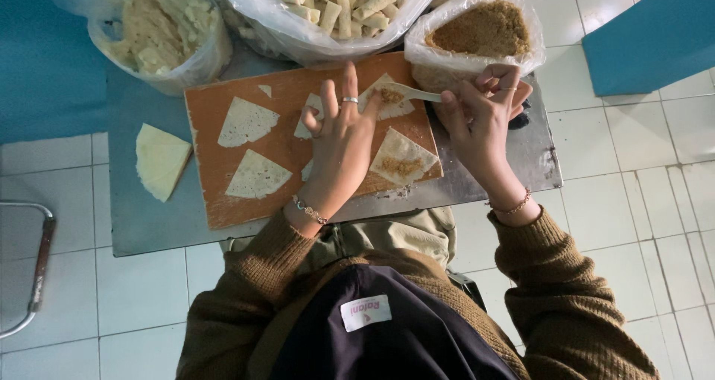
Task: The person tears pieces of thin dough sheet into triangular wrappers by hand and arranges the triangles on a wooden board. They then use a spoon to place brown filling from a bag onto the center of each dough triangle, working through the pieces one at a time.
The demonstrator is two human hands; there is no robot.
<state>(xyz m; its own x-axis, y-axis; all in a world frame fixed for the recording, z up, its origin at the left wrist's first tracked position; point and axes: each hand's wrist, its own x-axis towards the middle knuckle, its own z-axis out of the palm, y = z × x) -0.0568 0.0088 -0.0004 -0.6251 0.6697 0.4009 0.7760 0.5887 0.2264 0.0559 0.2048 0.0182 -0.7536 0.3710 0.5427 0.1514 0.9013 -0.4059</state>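
Head view, looking down on a metal table [521,153] carrying an orange cutting board [223,194], the landmark for all positions below.

Progress: five triangular wrappers are lying on the board. Two, at its right end, are already bearing a dab of brown filling: one under the spoon [406,91] and one nearer the person [402,158]. The three toward the left [246,121] [255,175] are lying bare, and none on the board appears rolled yet. A stack of unused wrappers [160,160] is waiting just left of the board.

Containers, largest first: behind the board, a clear bag of finished rolls [335,0]; behind its left corner, a bag of pale rolled pieces [160,30]; behind its right corner, a smaller bag of brown crumbly filling [480,33].

Hands: the left hand [339,138] is resting on the board with fingers spread, pinning the wrapper being filled, grasping nothing. The right hand [480,112], off the board's right edge, is pinching the spoon's handle while its bowl is resting on that wrapper.
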